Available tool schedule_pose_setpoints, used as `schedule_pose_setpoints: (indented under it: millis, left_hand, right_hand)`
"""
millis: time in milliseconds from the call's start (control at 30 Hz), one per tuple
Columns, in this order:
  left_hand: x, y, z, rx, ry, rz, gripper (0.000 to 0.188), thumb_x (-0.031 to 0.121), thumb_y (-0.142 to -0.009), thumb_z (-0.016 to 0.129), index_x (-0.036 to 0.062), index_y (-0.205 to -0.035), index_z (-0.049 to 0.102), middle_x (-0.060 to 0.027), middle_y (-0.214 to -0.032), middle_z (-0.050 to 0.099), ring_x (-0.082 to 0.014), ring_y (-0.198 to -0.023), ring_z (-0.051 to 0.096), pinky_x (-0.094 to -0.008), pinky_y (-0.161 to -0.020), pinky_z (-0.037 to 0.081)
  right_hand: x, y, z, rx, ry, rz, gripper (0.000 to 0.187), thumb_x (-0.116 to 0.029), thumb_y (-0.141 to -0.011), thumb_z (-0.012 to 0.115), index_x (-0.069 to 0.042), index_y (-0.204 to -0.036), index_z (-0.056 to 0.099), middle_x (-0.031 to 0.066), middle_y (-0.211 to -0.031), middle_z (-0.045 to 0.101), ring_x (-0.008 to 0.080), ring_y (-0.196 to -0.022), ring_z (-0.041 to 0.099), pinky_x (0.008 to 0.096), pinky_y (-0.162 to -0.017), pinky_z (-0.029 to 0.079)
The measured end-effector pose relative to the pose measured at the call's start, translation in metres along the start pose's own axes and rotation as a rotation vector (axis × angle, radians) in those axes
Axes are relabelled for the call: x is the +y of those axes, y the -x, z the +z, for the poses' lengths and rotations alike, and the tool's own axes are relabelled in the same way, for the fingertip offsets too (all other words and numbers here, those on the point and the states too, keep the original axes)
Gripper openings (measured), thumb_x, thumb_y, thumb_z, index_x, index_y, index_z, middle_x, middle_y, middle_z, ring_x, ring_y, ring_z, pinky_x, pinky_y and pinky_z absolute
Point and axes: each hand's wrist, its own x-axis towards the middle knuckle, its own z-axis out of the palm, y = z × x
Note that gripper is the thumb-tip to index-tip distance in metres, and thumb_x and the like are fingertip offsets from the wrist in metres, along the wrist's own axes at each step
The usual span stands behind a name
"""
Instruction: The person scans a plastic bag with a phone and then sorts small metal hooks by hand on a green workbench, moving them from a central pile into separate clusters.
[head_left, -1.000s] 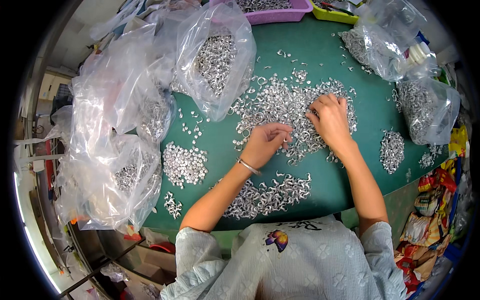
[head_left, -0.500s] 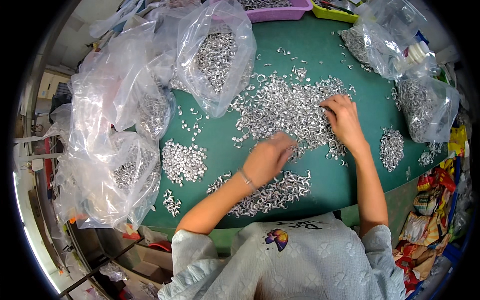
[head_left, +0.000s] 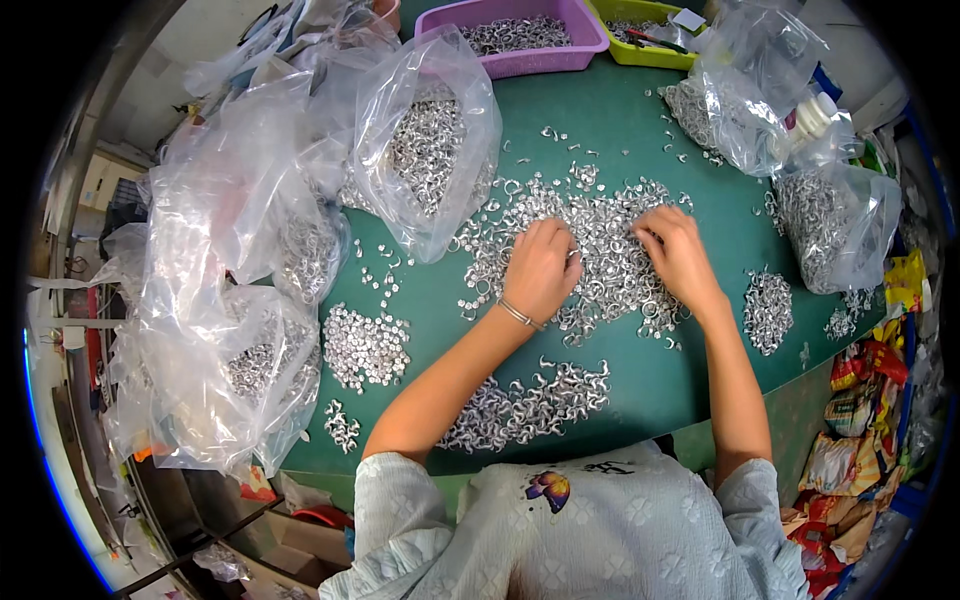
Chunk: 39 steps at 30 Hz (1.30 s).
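Note:
A wide mixed pile of small shiny silver metal pieces [head_left: 605, 240], curved hooks, rings and round bits, is spread over the green tabletop. At its left part my left hand [head_left: 541, 268] rests with fingers curled down into the pieces, a bracelet on the wrist; what its fingertips hold is hidden. On the right side of the pile my right hand [head_left: 678, 258] has thumb and forefinger drawn together; any piece between them is too small to make out. Closer to my body lies a heap of curved silver hooks [head_left: 530, 405]. To the left sits a heap of small round silver pieces [head_left: 365, 345].
Clear plastic bags [head_left: 215, 300] of metal parts crowd the left side; another open bag [head_left: 425, 150] stands behind the pile. A purple tray [head_left: 540, 62] and a yellow-green tray [head_left: 645, 55] stand at the back. Bags [head_left: 830, 220] and a small heap [head_left: 767, 312] lie right.
My left hand has moved away from my body, from the pile's near edge onto its left part. My right hand has shifted slightly left over the pile. The view has tilted a little.

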Motion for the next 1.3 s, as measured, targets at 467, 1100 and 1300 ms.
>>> schedule_pose_setpoints:
  millis: [467, 1100, 1300]
  left_hand:
    - [0.045, 0.056, -0.044, -0.430, 0.669, -0.564, 0.018, 0.000, -0.092, 0.054, -0.0022, -0.107, 0.063, -0.0088, -0.088, 0.069, -0.0126, -0.074, 0.064, -0.0260, -0.069, 0.051]
    - [0.066, 0.095, -0.041, -0.481, 0.304, -0.023, 0.021, 0.000, -0.080, 0.061, 0.0036, -0.100, 0.062, -0.0102, -0.098, 0.058, -0.0293, -0.092, 0.056, -0.0386, -0.078, 0.045]
    - [0.062, 0.092, -0.043, -0.249, 0.070, -0.155, 0.031, 0.003, -0.078, 0.066, 0.0068, -0.108, 0.061, -0.0113, -0.110, 0.056, -0.0315, -0.100, 0.053, -0.0406, -0.084, 0.042]
  right_hand:
    - [-0.003, -0.041, 0.035, 0.068, -0.009, -0.178, 0.011, -0.006, -0.080, 0.063, -0.004, -0.090, 0.064, 0.0094, -0.081, 0.062, 0.0277, -0.082, 0.056, 0.0386, -0.079, 0.040]
    - [-0.054, 0.078, -0.010, -0.266, -0.486, 0.161, 0.013, 0.000, -0.080, 0.066, 0.000, -0.093, 0.061, 0.0112, -0.084, 0.061, 0.0239, -0.077, 0.059, 0.0328, -0.070, 0.048]
    - [-0.058, 0.100, 0.003, -0.219, -0.403, 0.038, 0.017, 0.000, -0.077, 0.067, -0.002, -0.093, 0.062, 0.0116, -0.088, 0.059, 0.0300, -0.087, 0.056, 0.0392, -0.079, 0.045]
